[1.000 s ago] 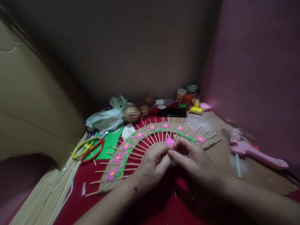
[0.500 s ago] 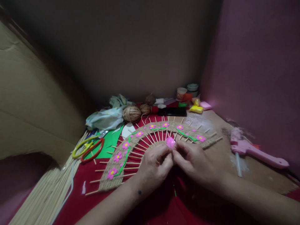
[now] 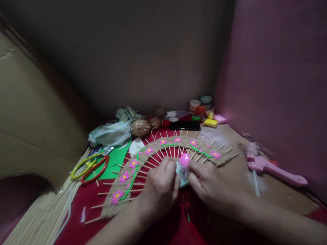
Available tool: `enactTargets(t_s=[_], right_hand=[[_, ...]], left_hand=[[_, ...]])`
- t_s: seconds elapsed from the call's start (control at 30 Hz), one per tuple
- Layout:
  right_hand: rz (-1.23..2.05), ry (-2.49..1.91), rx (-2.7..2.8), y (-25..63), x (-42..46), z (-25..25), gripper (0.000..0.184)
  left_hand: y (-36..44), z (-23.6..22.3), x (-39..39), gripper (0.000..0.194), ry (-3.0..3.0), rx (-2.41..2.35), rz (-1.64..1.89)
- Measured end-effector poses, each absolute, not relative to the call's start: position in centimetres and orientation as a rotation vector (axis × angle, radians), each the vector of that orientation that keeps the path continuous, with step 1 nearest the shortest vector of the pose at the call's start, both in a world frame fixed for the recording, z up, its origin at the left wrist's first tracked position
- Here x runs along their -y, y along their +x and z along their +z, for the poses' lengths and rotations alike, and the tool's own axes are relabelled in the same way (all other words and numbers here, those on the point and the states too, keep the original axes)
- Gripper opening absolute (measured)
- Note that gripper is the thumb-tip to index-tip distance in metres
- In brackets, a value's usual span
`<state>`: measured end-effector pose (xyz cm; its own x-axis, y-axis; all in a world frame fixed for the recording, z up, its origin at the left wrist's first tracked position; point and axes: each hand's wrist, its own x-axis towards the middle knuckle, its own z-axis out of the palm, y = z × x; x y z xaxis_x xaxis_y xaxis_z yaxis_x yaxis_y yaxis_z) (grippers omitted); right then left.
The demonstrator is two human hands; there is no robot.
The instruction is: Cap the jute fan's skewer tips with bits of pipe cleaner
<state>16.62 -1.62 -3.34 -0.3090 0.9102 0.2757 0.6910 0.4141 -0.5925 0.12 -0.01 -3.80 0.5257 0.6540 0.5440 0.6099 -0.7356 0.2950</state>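
A lump of bright pink clay (image 3: 184, 160) in a clear plastic wrapper (image 3: 183, 171) is held up between my two hands. My left hand (image 3: 161, 182) is closed in a fist on the wrapper's left side. From the right, my right hand (image 3: 204, 180) pinches the same wrapper just below the clay, fingertips partly hidden. Beyond and beneath my hands lies a fan-shaped piece of sticks woven with twine (image 3: 185, 140). Pink flowers (image 3: 124, 177) with yellow centres and a wavy green vine (image 3: 133, 182) decorate its band.
Scissors (image 3: 102, 169) rest on green paper (image 3: 116, 166) at left, near a bundle of thin sticks (image 3: 30, 221). Twine balls (image 3: 140, 128), a black phone (image 3: 185, 126) and yellow clay packets (image 3: 210, 123) line the back. A pink glue gun (image 3: 276, 168) lies on cardboard at right.
My left hand has turned into a tighter fist and moved slightly apart from the right. More of the clear wrapper shows below the pink clay. The whole view has shifted slightly.
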Motion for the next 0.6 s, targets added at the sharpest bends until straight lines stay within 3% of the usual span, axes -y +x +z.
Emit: enactTargets(t_s=[0.17,0.23,0.27,0.37,0.4,0.53,0.6], right_hand=[[0.369,-1.251,2.055,17.0,1.5,-3.1,0.019],[0.281,-1.184,2.024,17.3,1.2,-2.8,0.008],[0.229,-1.144,2.04,17.4,1.0,-2.7,0.013],[0.105,-1.054,2.186,17.6,0.2,-3.1,0.058],[0.084,-1.04,2.229,17.6,-0.1,-3.5,0.062],[0.126,-1.042,2.25,17.5,-0.7,-5.1,0.027],[0.19,-1.061,2.246,17.5,-0.7,-5.4,0.017]], left_hand=[[-0.1,-3.3,-0.5,0.012,2.583,-1.184,1.023],[-0.2,-3.3,-0.6,0.014,2.526,-1.185,1.045],[-0.3,-3.2,-0.6,0.015,2.499,-1.185,1.054],[-0.4,-2.9,-0.5,0.017,2.429,-1.154,1.051],[-0.4,-2.7,-0.4,0.017,2.411,-1.139,1.043],[-0.3,-2.2,-0.2,0.018,2.36,-1.16,1.057],[-0.3,-2.2,-0.2,0.016,2.315,-1.225,1.11]])
